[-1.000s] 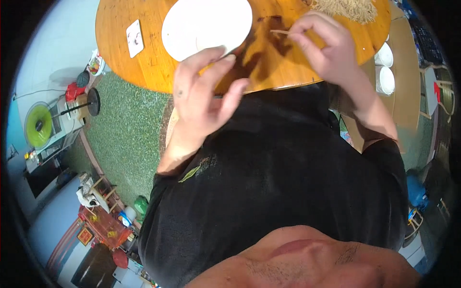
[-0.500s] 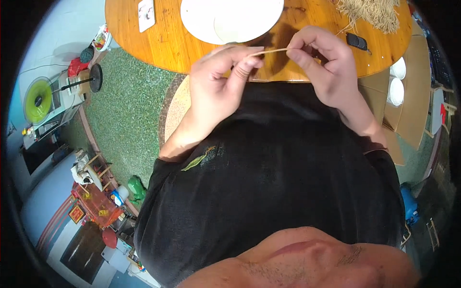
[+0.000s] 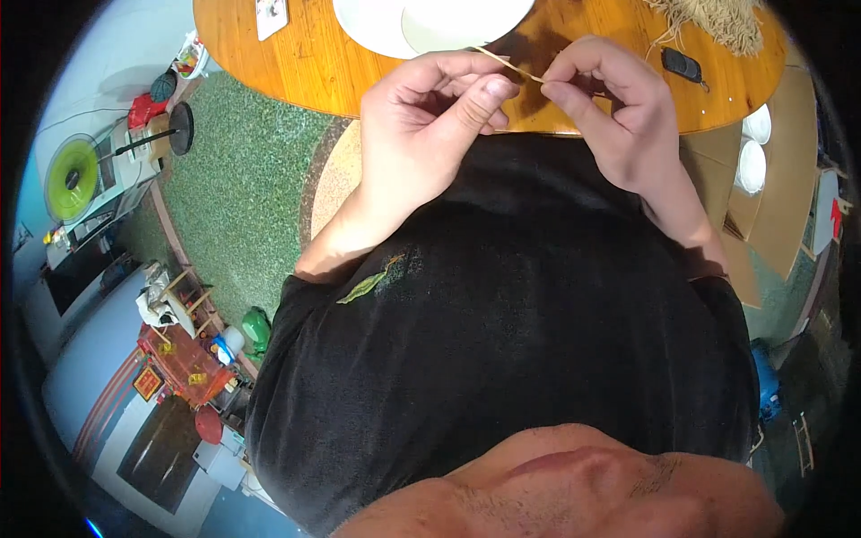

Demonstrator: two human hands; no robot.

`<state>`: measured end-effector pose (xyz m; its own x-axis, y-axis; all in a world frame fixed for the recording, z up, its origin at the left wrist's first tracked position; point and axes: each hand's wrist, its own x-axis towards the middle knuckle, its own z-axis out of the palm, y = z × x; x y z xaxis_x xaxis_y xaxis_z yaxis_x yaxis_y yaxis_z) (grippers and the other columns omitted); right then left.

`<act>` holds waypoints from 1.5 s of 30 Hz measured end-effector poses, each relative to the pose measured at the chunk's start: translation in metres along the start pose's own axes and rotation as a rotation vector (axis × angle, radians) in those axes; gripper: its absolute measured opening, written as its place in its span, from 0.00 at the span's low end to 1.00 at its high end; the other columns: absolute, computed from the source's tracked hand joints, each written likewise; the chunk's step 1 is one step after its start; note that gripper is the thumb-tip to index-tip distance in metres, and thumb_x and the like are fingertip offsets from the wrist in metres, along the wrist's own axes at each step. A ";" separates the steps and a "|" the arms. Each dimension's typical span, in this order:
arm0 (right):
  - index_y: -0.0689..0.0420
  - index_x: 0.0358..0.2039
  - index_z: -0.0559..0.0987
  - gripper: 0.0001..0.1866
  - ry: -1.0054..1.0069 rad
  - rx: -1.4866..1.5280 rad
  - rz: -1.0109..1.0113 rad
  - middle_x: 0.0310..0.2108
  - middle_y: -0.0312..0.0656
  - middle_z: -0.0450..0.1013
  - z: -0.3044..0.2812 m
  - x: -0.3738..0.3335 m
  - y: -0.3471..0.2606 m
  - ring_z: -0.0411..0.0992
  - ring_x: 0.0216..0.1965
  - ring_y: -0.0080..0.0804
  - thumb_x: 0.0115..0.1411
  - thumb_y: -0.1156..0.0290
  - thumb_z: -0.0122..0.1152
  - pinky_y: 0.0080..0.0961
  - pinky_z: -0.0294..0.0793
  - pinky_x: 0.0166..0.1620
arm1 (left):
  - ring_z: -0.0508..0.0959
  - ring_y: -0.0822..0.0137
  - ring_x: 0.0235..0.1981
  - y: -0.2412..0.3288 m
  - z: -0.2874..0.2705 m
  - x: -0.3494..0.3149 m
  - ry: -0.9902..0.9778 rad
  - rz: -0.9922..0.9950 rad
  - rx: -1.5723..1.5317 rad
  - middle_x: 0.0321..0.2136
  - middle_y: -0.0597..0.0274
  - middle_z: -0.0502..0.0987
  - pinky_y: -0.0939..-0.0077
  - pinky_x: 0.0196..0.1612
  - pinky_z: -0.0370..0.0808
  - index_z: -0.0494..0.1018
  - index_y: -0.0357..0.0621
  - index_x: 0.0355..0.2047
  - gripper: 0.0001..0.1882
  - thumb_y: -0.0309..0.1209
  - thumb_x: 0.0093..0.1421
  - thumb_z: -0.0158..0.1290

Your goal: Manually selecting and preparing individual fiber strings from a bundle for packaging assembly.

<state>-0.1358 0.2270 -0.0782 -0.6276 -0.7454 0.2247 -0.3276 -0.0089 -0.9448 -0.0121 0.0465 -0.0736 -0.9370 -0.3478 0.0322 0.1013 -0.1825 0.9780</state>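
Observation:
A thin tan cord (image 3: 523,72) stretches between my hands above the near edge of the wooden table. My right hand (image 3: 619,108) pinches its right end between thumb and forefinger. My left hand (image 3: 426,121) is closed, its fingers curled and its thumb lying over them. At the left forefinger's tip the cord passes across, and its other end sticks up beyond that finger. How the left fingers grip it is partly hidden. A bundle of similar tan cords (image 3: 717,22) lies at the table's far right.
On the wooden table (image 3: 296,63) are a large white plate (image 3: 372,25), a black key fob (image 3: 682,65) and a white card (image 3: 271,18). Cardboard (image 3: 780,206) with white bowls (image 3: 752,167) lies to the right. A green fan (image 3: 73,177) stands at the left.
The cord has gone from nearly level to slanting down to the right, with its left end now showing above the left forefinger. My left hand has shifted slightly right and turned.

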 end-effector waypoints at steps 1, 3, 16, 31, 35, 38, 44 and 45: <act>0.63 0.38 0.78 0.04 -0.014 -0.053 -0.046 0.34 0.34 0.74 -0.001 0.000 -0.001 0.72 0.35 0.19 0.63 0.82 0.64 0.16 0.71 0.40 | 0.82 0.76 0.29 0.001 -0.001 0.001 -0.001 -0.026 -0.007 0.34 0.58 0.85 0.83 0.34 0.80 0.80 0.34 0.45 0.09 0.26 0.68 0.60; 0.63 0.37 0.78 0.05 -0.030 -0.103 -0.092 0.34 0.36 0.75 -0.004 0.002 -0.003 0.73 0.35 0.21 0.62 0.83 0.64 0.17 0.71 0.39 | 0.83 0.75 0.29 0.002 -0.002 0.003 0.000 -0.052 -0.013 0.34 0.58 0.85 0.83 0.34 0.80 0.80 0.34 0.45 0.09 0.26 0.68 0.59; 0.58 0.40 0.80 0.14 -0.040 -0.206 -0.256 0.38 0.39 0.78 0.003 0.000 -0.003 0.79 0.37 0.33 0.55 0.77 0.73 0.26 0.78 0.40 | 0.82 0.74 0.31 -0.008 -0.002 -0.004 -0.089 -0.096 -0.188 0.34 0.59 0.84 0.81 0.35 0.79 0.79 0.37 0.42 0.04 0.22 0.68 0.58; 0.67 0.45 0.80 0.10 0.173 0.248 -0.084 0.39 0.41 0.79 0.025 -0.017 0.006 0.79 0.37 0.24 0.64 0.79 0.67 0.18 0.80 0.43 | 0.71 0.82 0.27 -0.005 0.018 -0.007 -0.080 -0.102 -0.305 0.31 0.68 0.80 0.86 0.30 0.69 0.78 0.37 0.44 0.08 0.19 0.65 0.60; 0.65 0.42 0.80 0.05 0.293 0.297 -0.045 0.38 0.39 0.79 0.010 -0.019 0.016 0.77 0.37 0.22 0.68 0.78 0.62 0.17 0.77 0.43 | 0.75 0.76 0.30 0.007 0.026 -0.009 0.040 0.314 0.249 0.30 0.69 0.75 0.82 0.34 0.73 0.77 0.38 0.46 0.18 0.22 0.56 0.69; 0.64 0.44 0.77 0.06 0.536 0.420 -0.018 0.37 0.39 0.79 -0.002 -0.010 0.030 0.78 0.38 0.25 0.71 0.74 0.58 0.22 0.78 0.46 | 0.77 0.59 0.35 0.035 0.017 0.015 0.012 1.004 1.096 0.31 0.60 0.76 0.69 0.39 0.75 0.78 0.40 0.46 0.28 0.30 0.44 0.74; 0.65 0.48 0.76 0.09 0.509 0.879 0.008 0.46 0.50 0.79 -0.029 0.002 0.078 0.77 0.52 0.40 0.73 0.76 0.51 0.35 0.72 0.61 | 0.81 0.42 0.38 0.081 0.086 0.060 -0.161 0.255 1.387 0.36 0.36 0.79 0.56 0.38 0.77 0.74 0.31 0.39 0.18 0.34 0.58 0.65; 0.64 0.47 0.77 0.08 0.523 0.885 0.007 0.45 0.47 0.79 -0.025 0.005 0.073 0.77 0.49 0.35 0.73 0.76 0.53 0.31 0.73 0.58 | 0.81 0.42 0.38 0.078 0.085 0.063 -0.163 0.257 1.389 0.36 0.36 0.79 0.56 0.38 0.77 0.74 0.31 0.39 0.18 0.34 0.58 0.65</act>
<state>-0.1804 0.2396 -0.1399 -0.9259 -0.3657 0.0941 0.1825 -0.6515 -0.7364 -0.0921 0.0884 0.0217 -0.9803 -0.1068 0.1664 -0.0440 0.9384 0.3428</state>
